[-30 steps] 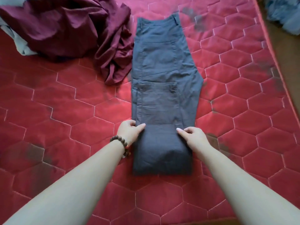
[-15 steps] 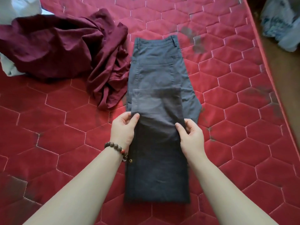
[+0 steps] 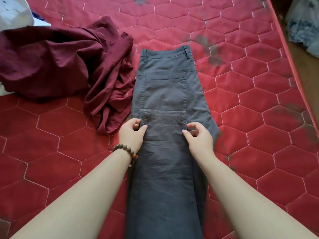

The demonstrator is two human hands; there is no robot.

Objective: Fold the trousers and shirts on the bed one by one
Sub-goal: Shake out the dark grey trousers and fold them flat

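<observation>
Grey trousers lie lengthwise on the red quilted bed, waistband at the far end. Their leg part is doubled over on top and runs from the near edge up to the lower pocket. My left hand, with a bead bracelet on the wrist, pinches the left corner of that doubled-over end. My right hand pinches the right corner. A crumpled maroon garment lies to the left, its edge touching the trousers.
A white cloth item shows at the far left corner, partly under the maroon garment. The bed's right edge runs diagonally, with floor and a pale plastic bag beyond it.
Both hands have carried the end of the legs away from me toward the waistband, so the doubled-over layer now reaches the lower pocket. The view has tilted upward.
</observation>
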